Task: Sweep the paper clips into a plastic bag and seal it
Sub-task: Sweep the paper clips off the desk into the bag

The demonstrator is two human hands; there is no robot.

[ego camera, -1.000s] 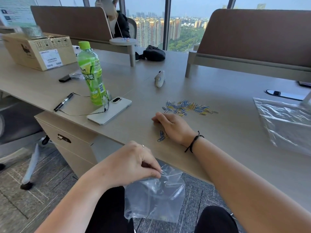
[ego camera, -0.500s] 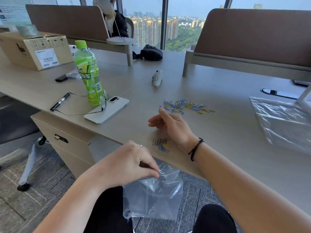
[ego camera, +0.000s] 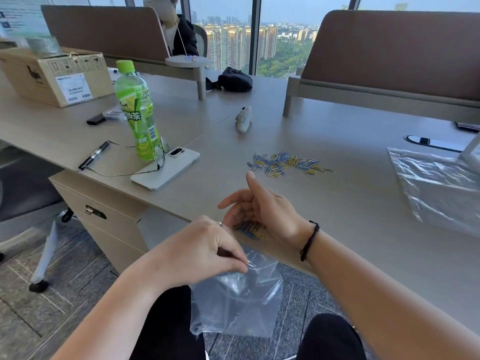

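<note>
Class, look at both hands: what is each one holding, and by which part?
The left hand pinches the plastic bag at its top edge. The right hand grips nothing; it is open, sweeping paper clips toward the desk edge.

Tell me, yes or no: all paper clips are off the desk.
No: a big pile of paper clips lies on the desk, beyond the right hand.

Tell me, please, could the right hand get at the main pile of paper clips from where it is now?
Probably yes: the right hand sits at the desk edge, and only bare desk lies between it and the main pile of paper clips.
</note>
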